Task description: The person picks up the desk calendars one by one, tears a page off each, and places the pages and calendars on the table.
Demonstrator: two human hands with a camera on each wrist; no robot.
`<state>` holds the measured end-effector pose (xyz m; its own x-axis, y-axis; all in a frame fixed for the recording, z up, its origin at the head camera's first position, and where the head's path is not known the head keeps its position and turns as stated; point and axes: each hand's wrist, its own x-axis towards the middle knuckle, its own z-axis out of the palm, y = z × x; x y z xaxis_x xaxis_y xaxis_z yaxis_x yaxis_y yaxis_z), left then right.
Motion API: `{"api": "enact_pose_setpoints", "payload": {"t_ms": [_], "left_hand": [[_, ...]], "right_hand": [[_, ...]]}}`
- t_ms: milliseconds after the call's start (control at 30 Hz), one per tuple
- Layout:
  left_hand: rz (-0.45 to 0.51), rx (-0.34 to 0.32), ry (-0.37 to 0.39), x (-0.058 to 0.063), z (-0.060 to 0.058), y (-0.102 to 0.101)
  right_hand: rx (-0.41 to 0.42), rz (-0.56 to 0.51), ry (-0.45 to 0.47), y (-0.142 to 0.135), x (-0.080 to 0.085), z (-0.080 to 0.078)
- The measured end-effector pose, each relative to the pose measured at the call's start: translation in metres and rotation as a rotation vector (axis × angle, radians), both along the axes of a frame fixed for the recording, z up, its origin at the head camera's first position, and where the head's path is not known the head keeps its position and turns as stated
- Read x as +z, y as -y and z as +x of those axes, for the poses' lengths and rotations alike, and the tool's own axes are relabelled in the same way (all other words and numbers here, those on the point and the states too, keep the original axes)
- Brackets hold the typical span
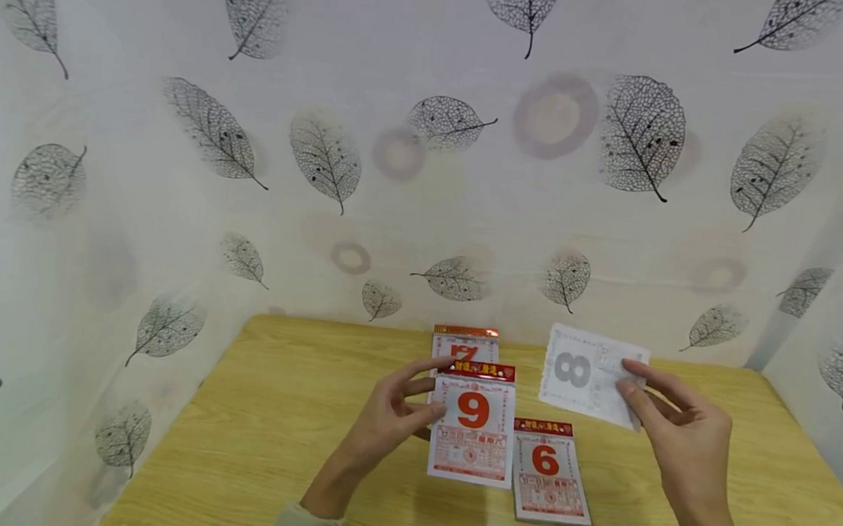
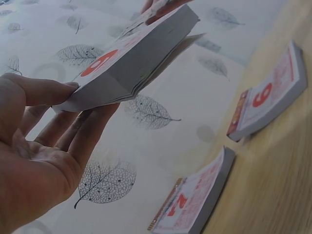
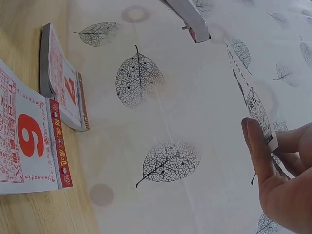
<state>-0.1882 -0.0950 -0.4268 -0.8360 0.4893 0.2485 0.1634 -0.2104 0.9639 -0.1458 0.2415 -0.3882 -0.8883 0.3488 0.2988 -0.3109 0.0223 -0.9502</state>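
My left hand (image 1: 397, 411) grips a thick tear-off calendar (image 1: 470, 459) by its left side, with a big red 9 on its top page. In the left wrist view the thumb lies on the front of this calendar (image 2: 131, 73) and the fingers support it from behind. My right hand (image 1: 691, 445) pinches a single loose calendar page (image 1: 568, 393) printed with a grey 8, up and to the right of the calendar. Seen edge-on in the right wrist view, the page (image 3: 258, 114) sits between thumb and fingers.
On the wooden table (image 1: 264, 433) lie two more calendar pads. One showing a red 6 (image 1: 548, 483) is right of the held calendar; another showing a red 7 (image 1: 470, 347) lies behind it, partly covered. Leaf-patterned cloth (image 1: 442, 198) hangs behind the table.
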Motion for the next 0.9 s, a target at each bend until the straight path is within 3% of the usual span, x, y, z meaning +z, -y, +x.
{"api": "enact_pose_setpoints", "payload": {"t_ms": [233,533,733,900], "left_hand": [[-0.016,0.024,-0.015,-0.004,0.003,0.018],[-0.101,0.113,0.005,-0.016,0.011,0.057],[-0.089,0.167,0.075,-0.027,0.014,0.089],[-0.132,0.224,0.095,-0.035,0.018,0.117]], "right_hand": [[0.02,-0.018,-0.05,0.002,-0.001,0.003],[-0.045,0.221,-0.079,0.021,-0.01,0.0],[-0.011,0.263,-0.102,0.043,-0.022,-0.004],[0.037,0.273,-0.126,0.064,-0.031,-0.009]]}}
